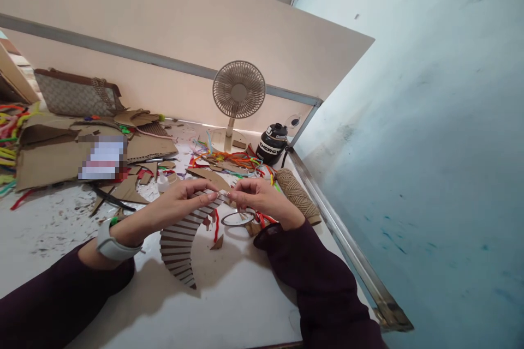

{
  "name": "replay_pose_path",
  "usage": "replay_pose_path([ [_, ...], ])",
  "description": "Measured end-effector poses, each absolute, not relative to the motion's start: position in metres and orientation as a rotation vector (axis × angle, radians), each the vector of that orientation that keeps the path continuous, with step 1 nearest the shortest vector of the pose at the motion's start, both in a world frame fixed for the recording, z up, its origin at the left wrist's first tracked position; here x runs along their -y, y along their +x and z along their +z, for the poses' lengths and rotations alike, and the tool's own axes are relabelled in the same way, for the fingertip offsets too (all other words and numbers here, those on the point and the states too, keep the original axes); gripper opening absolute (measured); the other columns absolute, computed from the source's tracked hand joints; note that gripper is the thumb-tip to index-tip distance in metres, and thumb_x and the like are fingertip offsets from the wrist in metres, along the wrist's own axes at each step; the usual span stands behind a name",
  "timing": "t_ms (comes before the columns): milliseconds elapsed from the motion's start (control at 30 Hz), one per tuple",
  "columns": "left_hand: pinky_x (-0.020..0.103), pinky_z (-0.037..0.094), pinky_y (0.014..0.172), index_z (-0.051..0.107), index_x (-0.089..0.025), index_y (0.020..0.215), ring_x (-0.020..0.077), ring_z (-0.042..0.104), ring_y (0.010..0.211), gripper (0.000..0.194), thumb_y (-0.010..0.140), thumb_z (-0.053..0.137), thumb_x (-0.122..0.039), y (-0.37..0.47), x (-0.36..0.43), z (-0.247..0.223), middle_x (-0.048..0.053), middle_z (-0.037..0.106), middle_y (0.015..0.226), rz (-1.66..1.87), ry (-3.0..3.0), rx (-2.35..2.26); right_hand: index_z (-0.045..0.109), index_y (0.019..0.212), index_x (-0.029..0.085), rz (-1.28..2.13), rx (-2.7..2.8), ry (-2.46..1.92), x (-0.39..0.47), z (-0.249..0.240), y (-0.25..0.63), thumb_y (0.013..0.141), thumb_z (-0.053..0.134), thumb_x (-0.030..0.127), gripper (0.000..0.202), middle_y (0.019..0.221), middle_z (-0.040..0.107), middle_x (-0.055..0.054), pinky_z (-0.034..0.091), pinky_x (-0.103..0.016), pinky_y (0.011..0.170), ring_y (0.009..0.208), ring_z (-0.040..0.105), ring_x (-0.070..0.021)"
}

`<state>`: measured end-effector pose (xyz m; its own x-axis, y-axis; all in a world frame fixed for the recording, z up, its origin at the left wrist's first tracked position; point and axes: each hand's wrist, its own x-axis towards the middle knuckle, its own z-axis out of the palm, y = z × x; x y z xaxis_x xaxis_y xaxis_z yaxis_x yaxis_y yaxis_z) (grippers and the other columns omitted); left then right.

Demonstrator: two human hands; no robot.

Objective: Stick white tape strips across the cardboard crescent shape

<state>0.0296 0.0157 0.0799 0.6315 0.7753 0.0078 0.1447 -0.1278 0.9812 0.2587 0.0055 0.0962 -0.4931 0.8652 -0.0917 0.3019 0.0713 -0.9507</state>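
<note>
A crescent-shaped piece of brown cardboard [177,251], banded with white strips, curves down from my left hand [186,199]. The thumb and fingers of that hand close on its upper end. My right hand [257,196] pinches the end of a narrow white strip [223,194] at the crescent's upper tip, close to my left fingertips. Just below my right hand is a thin pale ring [238,219], perhaps a roll of tape; I cannot tell whether it hangs or rests on the table. A red fuzzy stick [216,226] and a small cardboard scrap [217,242] lie nearby.
Twine [298,194] lies at the right edge, near a black bottle [272,143]. A fan [239,90] stands behind colourful pipe cleaners [237,159]. Cardboard sheets [45,158], scraps and a handbag [77,92] fill the left. A wall [429,147] bounds the right.
</note>
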Motion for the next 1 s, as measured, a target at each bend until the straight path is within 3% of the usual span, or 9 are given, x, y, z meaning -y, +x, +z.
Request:
replay_pose_path([
  [133, 0.029, 0.053, 0.065, 0.065, -0.020, 0.098, 0.0177, 0.062, 0.071, 0.034, 0.083, 0.061, -0.051, 0.031, -0.013, 0.080, 0.003, 0.065, 0.081, 0.597, 1.464, -0.763, 0.060, 0.080, 0.014, 1.497, 1.762, -1.139, -0.007, 0.094, 0.258, 0.076, 0.071, 0.053, 0.040, 0.068, 0.057, 0.002, 0.043, -0.023, 0.057, 0.060, 0.053, -0.0088],
  [300, 0.028, 0.052, 0.063, 0.064, -0.020, 0.095, 0.0158, 0.061, 0.066, 0.034, 0.081, 0.064, -0.051, 0.032, -0.009, 0.086, 0.000, 0.063, 0.075, 0.572, 1.392, -0.782, 0.058, 0.106, 0.017, 1.564, 1.605, -1.079, -0.008, 0.093, 0.262, 0.068, 0.081, 0.041, 0.050, 0.085, 0.067, -0.002, 0.052, -0.028, 0.076, 0.079, 0.065, -0.0128],
  [500, 0.024, 0.050, 0.064, 0.067, -0.020, 0.095, 0.0170, 0.063, 0.075, 0.037, 0.081, 0.063, -0.053, 0.028, -0.009, 0.092, 0.002, 0.068, 0.086, 0.603, 1.495, -0.883, 0.064, 0.107, 0.018, 1.568, 1.638, -0.938, -0.007, 0.099, 0.267, 0.075, 0.077, 0.034, 0.038, 0.110, 0.067, -0.006, 0.047, -0.032, 0.096, 0.105, 0.061, -0.0147],
  [800, 0.023, 0.050, 0.057, 0.062, -0.021, 0.100, 0.0150, 0.063, 0.062, 0.035, 0.080, 0.066, -0.050, 0.025, -0.008, 0.092, 0.001, 0.070, 0.073, 0.575, 1.339, -0.821, 0.064, 0.105, 0.018, 1.675, 1.361, -0.959, -0.013, 0.088, 0.267, 0.077, 0.075, 0.036, 0.035, 0.111, 0.068, -0.009, 0.055, -0.035, 0.083, 0.107, 0.062, -0.0212],
  [900, 0.024, 0.051, 0.058, 0.062, -0.020, 0.099, 0.0145, 0.064, 0.062, 0.035, 0.080, 0.068, -0.049, 0.025, -0.005, 0.095, 0.001, 0.069, 0.071, 0.579, 1.293, -0.825, 0.067, 0.100, 0.017, 1.408, 1.433, -1.105, -0.016, 0.085, 0.265, 0.077, 0.073, 0.042, 0.034, 0.108, 0.067, -0.009, 0.054, -0.035, 0.082, 0.103, 0.062, -0.0206],
  [1000, 0.025, 0.051, 0.059, 0.063, -0.019, 0.096, 0.0151, 0.064, 0.063, 0.036, 0.079, 0.068, -0.050, 0.026, -0.004, 0.098, 0.001, 0.069, 0.074, 0.580, 1.335, -0.837, 0.069, 0.103, 0.021, 0.973, 1.661, -1.055, -0.010, 0.089, 0.259, 0.086, 0.064, 0.045, 0.030, 0.112, 0.068, -0.007, 0.046, -0.039, 0.096, 0.107, 0.060, -0.0201],
])
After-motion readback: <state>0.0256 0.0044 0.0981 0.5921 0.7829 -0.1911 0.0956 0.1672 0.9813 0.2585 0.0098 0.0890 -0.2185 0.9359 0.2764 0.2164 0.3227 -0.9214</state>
